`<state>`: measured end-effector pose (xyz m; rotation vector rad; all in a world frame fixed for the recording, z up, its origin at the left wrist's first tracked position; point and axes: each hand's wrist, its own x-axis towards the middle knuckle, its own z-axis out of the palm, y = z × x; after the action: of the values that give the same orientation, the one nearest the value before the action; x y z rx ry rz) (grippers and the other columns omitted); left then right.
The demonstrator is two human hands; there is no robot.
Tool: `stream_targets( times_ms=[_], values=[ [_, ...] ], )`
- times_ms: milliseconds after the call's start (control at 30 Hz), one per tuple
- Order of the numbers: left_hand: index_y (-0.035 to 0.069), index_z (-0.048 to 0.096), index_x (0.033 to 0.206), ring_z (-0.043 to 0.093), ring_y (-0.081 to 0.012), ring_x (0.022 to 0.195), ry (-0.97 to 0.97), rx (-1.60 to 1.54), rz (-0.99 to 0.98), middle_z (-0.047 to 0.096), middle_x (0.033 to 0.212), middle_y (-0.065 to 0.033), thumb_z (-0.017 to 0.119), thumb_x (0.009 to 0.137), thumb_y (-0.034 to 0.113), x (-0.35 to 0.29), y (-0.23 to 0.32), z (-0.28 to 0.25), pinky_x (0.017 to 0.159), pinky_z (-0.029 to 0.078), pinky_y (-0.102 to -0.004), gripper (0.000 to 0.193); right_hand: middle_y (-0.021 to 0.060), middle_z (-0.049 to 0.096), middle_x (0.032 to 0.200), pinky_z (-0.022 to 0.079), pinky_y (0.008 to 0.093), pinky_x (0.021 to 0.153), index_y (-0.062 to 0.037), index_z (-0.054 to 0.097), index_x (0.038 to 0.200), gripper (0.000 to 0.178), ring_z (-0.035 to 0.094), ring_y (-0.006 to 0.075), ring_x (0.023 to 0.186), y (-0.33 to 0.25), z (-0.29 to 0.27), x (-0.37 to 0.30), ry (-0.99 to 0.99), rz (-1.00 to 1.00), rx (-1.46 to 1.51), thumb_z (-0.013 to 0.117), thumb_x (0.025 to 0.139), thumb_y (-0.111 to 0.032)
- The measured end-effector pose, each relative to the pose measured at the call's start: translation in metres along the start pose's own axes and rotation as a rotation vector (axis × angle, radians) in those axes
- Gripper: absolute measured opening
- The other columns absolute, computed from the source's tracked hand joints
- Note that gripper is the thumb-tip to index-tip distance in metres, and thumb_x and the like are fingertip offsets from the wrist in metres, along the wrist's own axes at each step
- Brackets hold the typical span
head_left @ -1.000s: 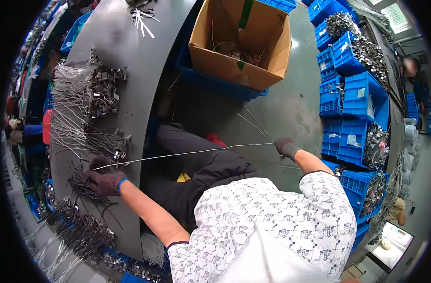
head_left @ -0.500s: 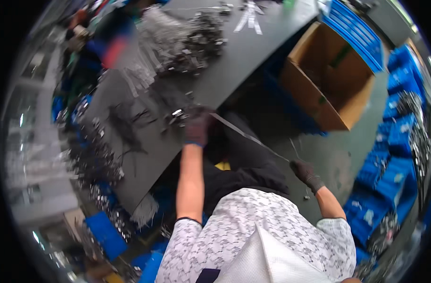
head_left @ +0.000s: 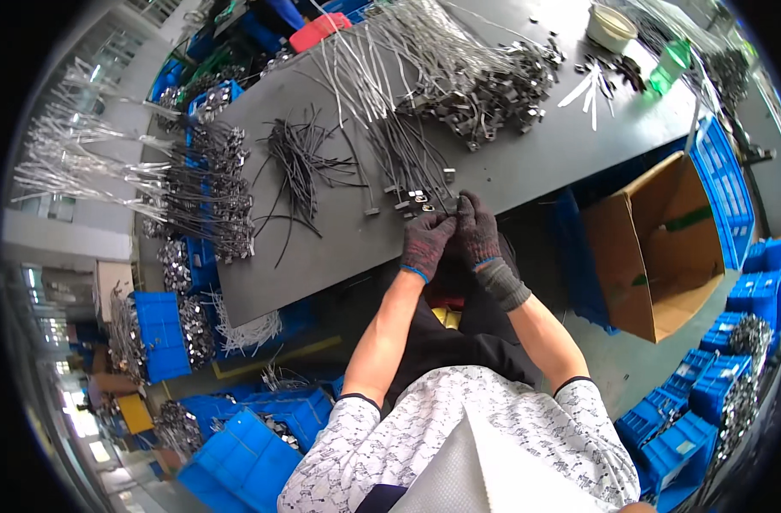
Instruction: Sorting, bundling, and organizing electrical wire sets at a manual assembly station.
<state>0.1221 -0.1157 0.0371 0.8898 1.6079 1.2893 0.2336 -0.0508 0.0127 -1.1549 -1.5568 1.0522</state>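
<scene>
A bundle of dark wires (head_left: 412,158) with metal ends is lying by the front edge of the table (head_left: 518,171). The gloved left hand (head_left: 428,241) and gloved right hand (head_left: 477,229) are meeting at that edge, just beside the metal ends, their fingers bending inward; whether either is gripping a wire, I cannot tell. On the table's left part, a loose heap of black wires (head_left: 300,167) is lying. Toward the table's back, pale wires (head_left: 437,51) are spreading beside metal clips (head_left: 493,98). At the table's far right, white strips (head_left: 591,92) are lying near a bowl (head_left: 611,30) and a green bottle (head_left: 668,67). In front of the table's right part, an open cardboard box (head_left: 627,265) is standing.
</scene>
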Motion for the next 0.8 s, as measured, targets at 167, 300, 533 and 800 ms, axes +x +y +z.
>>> stream_targets(
  times_ms=[167, 300, 533, 800],
  values=[
    [0.005, 0.070, 0.110, 0.067, -0.0172, 0.084, 0.279, 0.530, 0.093, 0.072, 0.091, -0.0098, 0.069, 0.092, 0.026, 0.049, -0.007, -0.087, 0.076, 0.054, -0.0322, 0.028, 0.0253, 0.068, 0.101, 0.053, 0.0494, 0.077, -0.0033, 0.060, 0.120, 0.037, 0.066, 0.0438, 0.089, -0.019, 0.029, 0.064, -0.164, -0.144, -0.313, 0.054, 0.101, -0.034],
    [0.009, 0.066, 0.114, 0.069, -0.0347, 0.095, 0.627, 0.734, -0.020, 0.071, 0.102, -0.0179, 0.068, 0.086, 0.041, 0.080, -0.035, -0.153, 0.083, 0.054, -0.0449, 0.043, 0.0225, 0.066, 0.110, 0.051, 0.0509, 0.085, -0.0052, 0.058, 0.127, 0.045, 0.064, 0.0430, 0.097, -0.022, 0.062, 0.131, -0.224, -0.258, -0.542, 0.059, 0.097, -0.038],
    [0.005, 0.065, 0.117, 0.065, -0.0459, 0.103, 0.417, 0.782, -0.274, 0.069, 0.106, -0.0253, 0.065, 0.084, 0.038, 0.151, -0.046, -0.128, 0.089, 0.052, -0.0515, 0.047, 0.0266, 0.064, 0.116, 0.050, 0.0483, 0.096, -0.0001, 0.055, 0.123, 0.068, 0.061, 0.0404, 0.116, 0.010, 0.144, 0.189, -0.381, 0.046, -0.620, 0.068, 0.085, -0.055],
    [0.011, 0.054, 0.140, 0.058, -0.0319, 0.125, -0.312, 1.656, 0.138, 0.057, 0.142, -0.0120, 0.052, 0.097, 0.034, 0.210, -0.146, -0.178, 0.103, 0.046, -0.0398, 0.048, 0.0253, 0.070, 0.114, 0.055, 0.0454, 0.092, 0.0026, 0.066, 0.116, 0.072, 0.067, 0.0403, 0.109, -0.066, 0.186, 0.176, -0.762, 0.336, -0.578, 0.078, 0.073, -0.053]
  ],
)
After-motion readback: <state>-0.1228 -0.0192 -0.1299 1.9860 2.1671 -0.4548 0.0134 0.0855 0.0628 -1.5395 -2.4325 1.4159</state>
